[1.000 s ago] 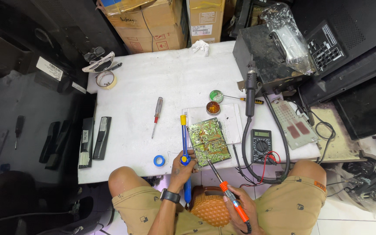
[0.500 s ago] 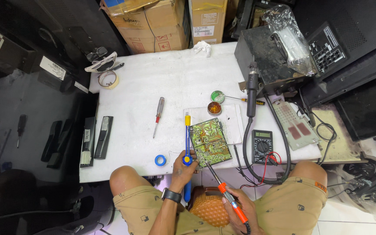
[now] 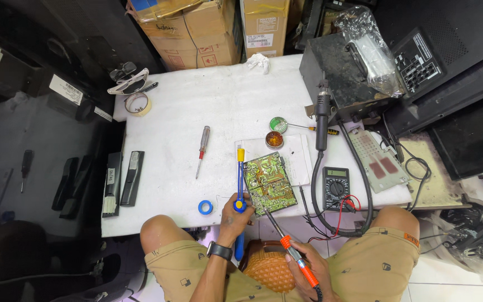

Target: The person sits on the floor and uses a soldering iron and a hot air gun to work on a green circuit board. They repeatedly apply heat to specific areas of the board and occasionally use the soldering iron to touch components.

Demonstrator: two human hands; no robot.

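A green circuit board [image 3: 269, 182] lies near the front edge of the white table [image 3: 219, 106]. My left hand [image 3: 234, 213] grips a blue desoldering pump with a yellow tip [image 3: 240, 178], its tip at the board's left edge. My right hand [image 3: 307, 274], low between my knees, holds an orange-handled soldering iron [image 3: 290, 250] whose metal tip reaches the board's front edge. A watch sits on my left wrist.
A red screwdriver [image 3: 202, 149], blue tape roll [image 3: 206, 207], two small tins [image 3: 275, 132], a multimeter [image 3: 336, 187] with leads, a hot-air handle [image 3: 322, 114], a black station box [image 3: 345, 72], remotes [image 3: 123, 181], a tape roll [image 3: 137, 104], cardboard boxes [image 3: 197, 31].
The view has shifted slightly. Both hands stay at the board with the pump and iron; little else has moved.
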